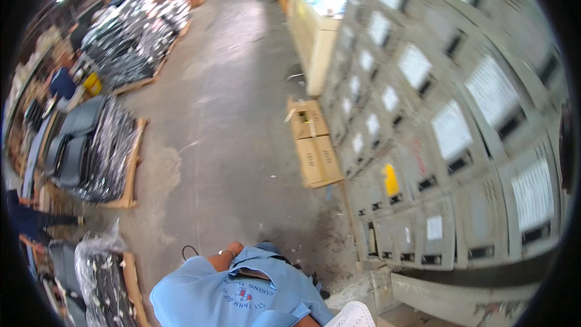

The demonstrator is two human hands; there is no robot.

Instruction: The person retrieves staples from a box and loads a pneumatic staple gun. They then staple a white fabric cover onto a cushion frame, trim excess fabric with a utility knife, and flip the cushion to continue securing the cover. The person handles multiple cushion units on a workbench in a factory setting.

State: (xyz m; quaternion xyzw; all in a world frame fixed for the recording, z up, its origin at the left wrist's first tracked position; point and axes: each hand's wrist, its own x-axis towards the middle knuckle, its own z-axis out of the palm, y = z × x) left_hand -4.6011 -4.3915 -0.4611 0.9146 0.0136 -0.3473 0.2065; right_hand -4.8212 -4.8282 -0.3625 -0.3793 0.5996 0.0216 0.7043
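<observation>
My left fingers [236, 247], at seven o'clock, are too small to tell whether they're apart or clamped on anything, just beside my blue shirt [196, 293] toward six o'clock, with cardboard boxes [318, 156] at their one o'clock.

On my blue shirt [193, 290] I note blue lettering around a red emblem [244, 294]; dark print marks the cardboard [313, 157]. Locker [484, 206] sheets [452, 129] are illegible.
</observation>
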